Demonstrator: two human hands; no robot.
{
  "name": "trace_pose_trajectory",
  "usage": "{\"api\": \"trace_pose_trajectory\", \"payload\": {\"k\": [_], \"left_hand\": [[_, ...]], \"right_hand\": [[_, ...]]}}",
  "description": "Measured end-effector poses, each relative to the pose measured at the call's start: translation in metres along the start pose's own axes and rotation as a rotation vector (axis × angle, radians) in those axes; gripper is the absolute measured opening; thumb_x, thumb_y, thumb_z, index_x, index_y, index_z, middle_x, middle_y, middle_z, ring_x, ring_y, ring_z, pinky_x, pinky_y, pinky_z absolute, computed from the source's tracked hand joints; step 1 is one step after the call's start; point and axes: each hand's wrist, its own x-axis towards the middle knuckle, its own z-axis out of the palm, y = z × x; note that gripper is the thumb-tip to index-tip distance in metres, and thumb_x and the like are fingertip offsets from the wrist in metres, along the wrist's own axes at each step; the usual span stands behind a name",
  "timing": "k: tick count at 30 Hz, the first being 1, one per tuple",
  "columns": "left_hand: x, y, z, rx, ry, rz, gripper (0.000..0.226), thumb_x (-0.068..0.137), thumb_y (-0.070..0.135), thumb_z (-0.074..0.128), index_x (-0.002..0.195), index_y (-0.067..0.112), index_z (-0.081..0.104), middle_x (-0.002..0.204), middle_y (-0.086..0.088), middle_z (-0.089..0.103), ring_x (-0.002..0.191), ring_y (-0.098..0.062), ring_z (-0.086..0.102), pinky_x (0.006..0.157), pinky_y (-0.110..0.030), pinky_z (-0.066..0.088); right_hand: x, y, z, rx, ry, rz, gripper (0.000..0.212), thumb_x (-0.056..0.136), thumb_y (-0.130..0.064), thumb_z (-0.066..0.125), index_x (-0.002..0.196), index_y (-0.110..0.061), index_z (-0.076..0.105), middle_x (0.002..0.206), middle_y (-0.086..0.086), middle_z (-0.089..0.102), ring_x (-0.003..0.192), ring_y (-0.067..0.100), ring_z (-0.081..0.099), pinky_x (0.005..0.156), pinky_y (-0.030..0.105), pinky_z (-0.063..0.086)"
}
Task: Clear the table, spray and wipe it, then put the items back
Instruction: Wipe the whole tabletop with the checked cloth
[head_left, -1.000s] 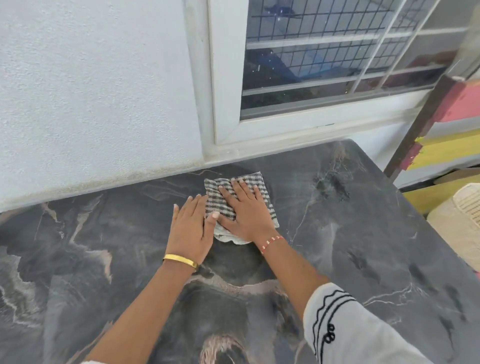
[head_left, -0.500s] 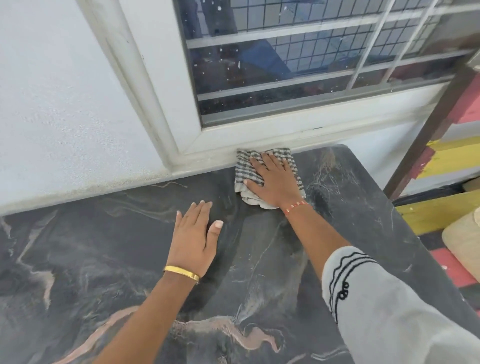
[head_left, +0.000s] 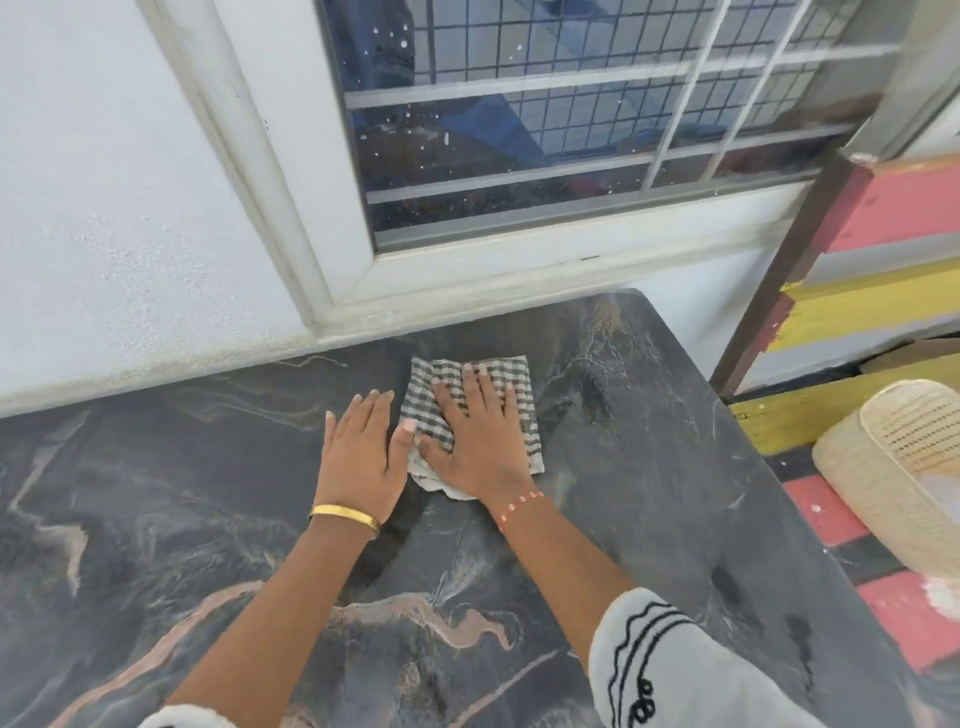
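Cloth (head_left: 514, 379) under right hand (head_left: 480, 441) (flat)

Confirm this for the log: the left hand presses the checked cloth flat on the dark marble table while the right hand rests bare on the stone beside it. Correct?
Not quite: the hands are swapped. The head view shows the right hand pressing the checked cloth flat on the marble table, while the left hand rests bare on the stone beside it.

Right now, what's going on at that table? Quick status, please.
Right hand flat, pressing checked cloth on dark marble table. Left hand flat on table beside it. Nothing else on the visible tabletop.
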Motion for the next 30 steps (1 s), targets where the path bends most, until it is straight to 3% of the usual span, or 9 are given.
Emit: {"api": "trace_pose_trajectory", "payload": {"k": [2,6,12,18,23,30], "left_hand": [[-0.004,0.009,-0.001,-0.058,0.011,-0.016,0.071,0.083,0.047,0.014,0.141,0.011,0.032,0.151,-0.009,0.032,0.144,-0.023,0.019,0.119,-0.041,0.004],[-0.023,0.024,0.002,-0.076,-0.011,0.048,0.07,0.084,0.045,0.013,0.142,0.011,0.031,0.151,-0.009,0.031,0.144,-0.023,0.019,0.119,-0.04,0.003],[-0.04,0.042,0.012,-0.073,-0.05,0.125,0.077,0.082,0.055,0.005,0.143,0.014,0.029,0.151,-0.006,0.03,0.144,-0.021,0.018,0.119,-0.039,0.001],[-0.03,0.067,0.03,-0.063,-0.065,0.127,0.09,0.071,0.06,-0.003,0.143,0.015,0.028,0.151,-0.005,0.031,0.144,-0.021,0.018,0.118,-0.037,0.0],[-0.012,0.084,0.056,-0.065,-0.066,0.067,0.114,0.063,0.08,-0.02,0.143,0.015,0.029,0.152,-0.005,0.029,0.144,-0.02,0.018,0.118,-0.034,0.0],[0.019,0.113,0.076,-0.091,-0.073,0.042,0.119,0.06,0.082,-0.023,0.143,0.014,0.029,0.153,-0.004,0.027,0.144,-0.017,0.018,0.117,-0.031,-0.002]], "right_hand": [[-0.023,-0.008,0.004,-0.016,-0.033,-0.05,0.075,0.086,-0.066,0.02,0.15,-0.028,0.01,0.159,0.011,0.001,0.147,0.029,-0.002,0.117,0.05,-0.007],[-0.064,-0.002,0.004,-0.014,-0.04,-0.132,0.084,0.075,-0.067,0.009,0.15,-0.029,0.013,0.16,0.009,0.003,0.148,0.026,0.0,0.116,0.046,-0.008],[-0.08,0.032,-0.009,0.044,-0.051,-0.113,0.088,0.07,-0.07,0.01,0.149,-0.031,0.016,0.16,0.002,0.001,0.148,0.021,-0.002,0.118,0.043,-0.008],[-0.049,0.065,-0.015,0.037,-0.035,-0.072,0.089,0.069,-0.072,0.005,0.149,-0.035,0.008,0.16,0.0,-0.001,0.148,0.019,-0.004,0.119,0.044,-0.007],[0.0,0.113,-0.026,0.023,-0.009,-0.043,0.072,0.089,-0.065,0.03,0.15,-0.034,0.006,0.16,0.001,-0.001,0.148,0.019,-0.004,0.119,0.044,-0.005],[0.066,0.17,-0.039,0.042,0.04,0.034,0.073,0.088,-0.066,0.032,0.15,-0.033,0.009,0.16,0.002,0.001,0.148,0.021,-0.003,0.119,0.044,-0.006]]}}
